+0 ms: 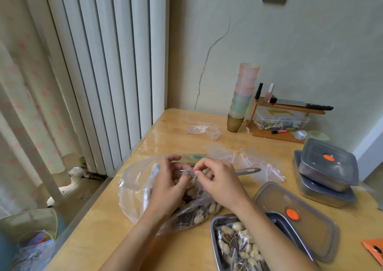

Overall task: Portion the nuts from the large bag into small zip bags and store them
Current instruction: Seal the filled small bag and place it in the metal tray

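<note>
The large clear bag (134,188) of mixed nuts and seeds lies open on the wooden table (116,239). Over its mouth I hold a small zip bag (187,172). My left hand (169,184) grips it from the left, and my right hand (217,179) pinches its top edge between thumb and forefinger. Near the front edge a metal container (215,223) holds filled small bags of nuts. Empty small zip bags (259,163) with red strips lie behind my hands. A spoon handle (248,171) sticks out past my right hand.
A grey lid (310,225) with an orange tab lies right of the container. Stacked lidded containers (329,169) stand further right. Stacked plastic cups (242,96) and a small wooden shelf (290,107) are against the wall. A crumpled bag (204,130) lies behind.
</note>
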Available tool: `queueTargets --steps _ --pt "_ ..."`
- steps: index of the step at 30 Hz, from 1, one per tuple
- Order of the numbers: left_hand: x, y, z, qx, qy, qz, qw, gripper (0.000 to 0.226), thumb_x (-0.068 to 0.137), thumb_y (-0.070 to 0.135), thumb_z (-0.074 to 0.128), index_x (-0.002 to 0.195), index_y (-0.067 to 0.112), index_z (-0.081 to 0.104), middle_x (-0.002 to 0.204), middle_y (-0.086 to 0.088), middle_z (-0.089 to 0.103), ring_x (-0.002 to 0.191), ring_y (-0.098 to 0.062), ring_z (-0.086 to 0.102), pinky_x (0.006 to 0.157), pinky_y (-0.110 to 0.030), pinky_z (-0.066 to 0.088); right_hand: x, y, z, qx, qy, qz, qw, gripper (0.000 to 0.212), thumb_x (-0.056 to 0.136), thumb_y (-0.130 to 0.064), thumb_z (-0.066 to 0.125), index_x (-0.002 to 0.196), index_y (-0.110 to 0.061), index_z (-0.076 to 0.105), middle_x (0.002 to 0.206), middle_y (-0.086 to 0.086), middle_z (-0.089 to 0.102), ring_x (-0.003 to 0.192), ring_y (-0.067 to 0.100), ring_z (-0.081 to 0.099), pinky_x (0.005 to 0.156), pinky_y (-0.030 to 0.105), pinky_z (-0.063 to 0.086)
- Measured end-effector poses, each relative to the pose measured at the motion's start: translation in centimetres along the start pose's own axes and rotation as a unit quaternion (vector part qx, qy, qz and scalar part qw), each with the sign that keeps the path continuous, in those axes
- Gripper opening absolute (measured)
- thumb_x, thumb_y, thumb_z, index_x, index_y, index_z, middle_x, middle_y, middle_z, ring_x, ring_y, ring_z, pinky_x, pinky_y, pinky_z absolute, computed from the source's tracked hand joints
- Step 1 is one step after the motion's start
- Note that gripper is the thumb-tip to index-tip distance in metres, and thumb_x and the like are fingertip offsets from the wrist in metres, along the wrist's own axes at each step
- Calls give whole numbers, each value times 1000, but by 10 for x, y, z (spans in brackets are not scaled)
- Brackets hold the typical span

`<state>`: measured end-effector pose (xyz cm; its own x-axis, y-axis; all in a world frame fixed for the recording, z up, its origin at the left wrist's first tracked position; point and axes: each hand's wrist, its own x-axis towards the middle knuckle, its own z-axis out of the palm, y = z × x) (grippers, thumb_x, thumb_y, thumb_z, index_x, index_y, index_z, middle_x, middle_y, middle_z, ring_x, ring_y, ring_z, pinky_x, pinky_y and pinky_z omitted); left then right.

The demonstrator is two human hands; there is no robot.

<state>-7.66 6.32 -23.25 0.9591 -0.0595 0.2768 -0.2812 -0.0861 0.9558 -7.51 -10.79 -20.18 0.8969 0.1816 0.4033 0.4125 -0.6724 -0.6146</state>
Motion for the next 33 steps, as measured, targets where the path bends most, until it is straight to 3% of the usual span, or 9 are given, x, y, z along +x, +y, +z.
queueTargets --steps 3,8,11,14,17,21,26,29,33 --pt "1 0 0 -19 3 2 1000 39 96 5 67 124 24 49 101 4 73 96 -18 70 84 -40 59 1 0 -5 21 2 15 1000 16 97 -22 66 86 -34 66 57 6 62 53 26 62 60 39 53" --pt "4 2 -3 -78 10 -15 997 38 92 10 75 121 18 53 94 -10 73 84 -32 71 79 -51 60 -1 -4 -8 33 -14 30 999 15 98 -19 66 88 -30 69 52 7 62 50 13 65 59 30 50" --pt "4 4 -4 -83 13 -6 996 35 91 12 76 119 15 55 91 -11 75 86 -31 72 83 -51 59 -2 -4 -11 38 -9 32 999 14 98 -20 67 88 -31 69 51 8 60 48 17 61 57 31 48" --pt "4 5 -4 -89 18 7 996 30 92 11 75 116 13 57 88 -11 75 86 -29 72 83 -48 58 -3 -6 -14 41 2 22 999 12 97 -22 67 95 -34 66 62 4 65 51 27 59 56 37 49" --pt "4 7 -2 -91 27 24 995 27 92 8 74 114 13 58 88 -10 75 85 -27 71 80 -43 58 -4 -11 -15 63 9 35 997 15 96 -26 70 108 -30 62 84 -8 72 57 17 64 59 33 54" --pt "4 8 -2 -119 37 27 992 25 95 7 71 116 12 58 89 -9 73 80 -20 66 74 -33 56 -4 -9 -14 79 -10 100 992 9 93 -32 74 87 -28 69 67 0 71 60 17 67 59 30 50" --pt "0 6 2 -138 -26 -12 990 30 93 22 75 118 19 60 99 -12 68 82 -25 65 72 -43 57 -3 -9 -11 154 -29 125 980 10 95 -24 72 86 -25 70 73 -6 71 67 14 70 62 26 52" --pt "-1 8 3 -148 -66 -17 987 18 97 21 72 106 9 63 85 -12 68 74 -26 62 69 -39 52 -2 -9 -10 195 -28 133 971 7 97 -21 70 91 -21 72 75 -3 72 67 11 68 61 25 50" --pt "-1 15 2 -180 -61 -17 982 20 98 9 65 99 -9 58 71 -10 62 62 -19 61 61 -26 51 -2 -8 -11 203 -34 134 969 11 101 -21 66 93 -20 73 71 -3 70 66 11 65 61 27 49"
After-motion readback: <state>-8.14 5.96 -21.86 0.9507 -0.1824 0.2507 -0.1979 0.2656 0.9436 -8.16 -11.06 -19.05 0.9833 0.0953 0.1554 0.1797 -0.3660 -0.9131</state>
